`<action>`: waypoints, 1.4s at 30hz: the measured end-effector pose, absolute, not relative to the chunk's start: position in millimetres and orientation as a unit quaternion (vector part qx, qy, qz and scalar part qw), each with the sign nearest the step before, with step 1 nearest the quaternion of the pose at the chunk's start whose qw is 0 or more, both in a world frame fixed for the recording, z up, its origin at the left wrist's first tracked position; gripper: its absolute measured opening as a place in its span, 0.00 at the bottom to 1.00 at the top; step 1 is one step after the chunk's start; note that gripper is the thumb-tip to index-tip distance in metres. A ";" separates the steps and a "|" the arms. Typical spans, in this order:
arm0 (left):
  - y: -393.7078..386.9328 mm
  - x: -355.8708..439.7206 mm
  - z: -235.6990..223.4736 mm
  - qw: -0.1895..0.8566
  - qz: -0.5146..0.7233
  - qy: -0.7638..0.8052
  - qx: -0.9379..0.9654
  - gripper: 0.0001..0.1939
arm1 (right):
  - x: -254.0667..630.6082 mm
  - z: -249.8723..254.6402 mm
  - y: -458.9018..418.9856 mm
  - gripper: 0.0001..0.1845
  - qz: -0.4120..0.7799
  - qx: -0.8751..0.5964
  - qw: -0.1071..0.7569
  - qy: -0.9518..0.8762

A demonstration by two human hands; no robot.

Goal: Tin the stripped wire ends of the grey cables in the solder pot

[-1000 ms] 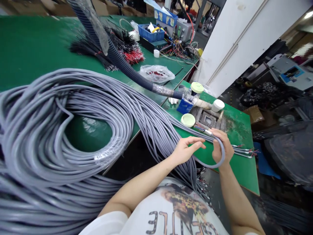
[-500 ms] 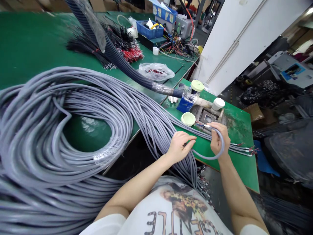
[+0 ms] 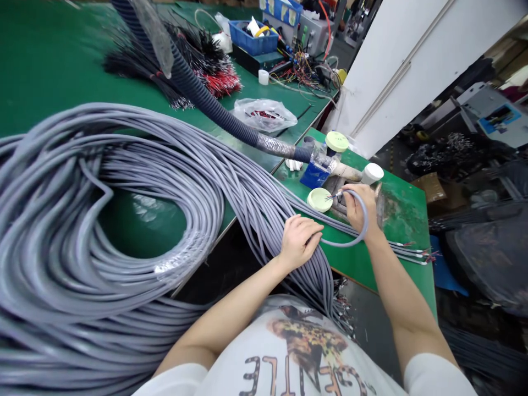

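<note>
My right hand (image 3: 361, 208) pinches a grey cable (image 3: 364, 220) close to its stripped end. The thin coloured wires at that end reach over the rim of a small pale green dish (image 3: 320, 200). From this hand the cable loops down and back toward my left hand (image 3: 301, 241). Curled over the thick bundle of grey cables (image 3: 264, 203), my left hand has its fingers closed, with a small dark spot showing between them; what they hold is hidden.
A large cable coil (image 3: 198, 231) fills the left bench. A corrugated hose (image 3: 214, 107) crosses to a blue box (image 3: 315, 175). Beyond my right hand stand a white cup (image 3: 372, 173) and a yellow-lidded jar (image 3: 336, 141). Several stripped cable ends (image 3: 421, 254) lie at right.
My right hand has moved up and slightly left, bringing the cable's wire ends to the pale green dish. My left hand has shifted slightly left and up over the bundle.
</note>
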State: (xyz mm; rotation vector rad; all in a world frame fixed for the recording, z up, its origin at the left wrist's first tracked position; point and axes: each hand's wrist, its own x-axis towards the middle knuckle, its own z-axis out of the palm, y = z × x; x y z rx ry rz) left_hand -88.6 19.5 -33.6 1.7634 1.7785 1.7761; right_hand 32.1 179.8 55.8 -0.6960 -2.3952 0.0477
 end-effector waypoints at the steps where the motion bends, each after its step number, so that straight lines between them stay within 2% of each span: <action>1: 19.5 -88.6 -33.9 0.035 0.578 0.578 0.575 0.09 | 29.1 55.0 181.8 0.10 0.018 -0.262 0.310 -0.914; 13: 19.1 -89.3 -36.2 0.059 0.573 0.574 0.582 0.09 | 8.2 46.1 196.7 0.09 0.006 -0.257 0.257 -0.932; 30: 19.1 -89.1 -36.8 0.040 0.562 0.575 0.594 0.09 | 2.8 39.0 202.6 0.09 -0.006 -0.257 0.211 -0.943; 36: 20.4 -88.6 -34.3 -0.004 0.573 0.567 0.592 0.07 | 12.5 54.7 198.5 0.11 -0.017 -0.265 0.240 -0.934; 42: 19.8 -89.4 -34.9 -0.002 0.568 0.570 0.593 0.09 | 50.7 67.6 211.9 0.11 -0.076 -0.317 0.264 -0.908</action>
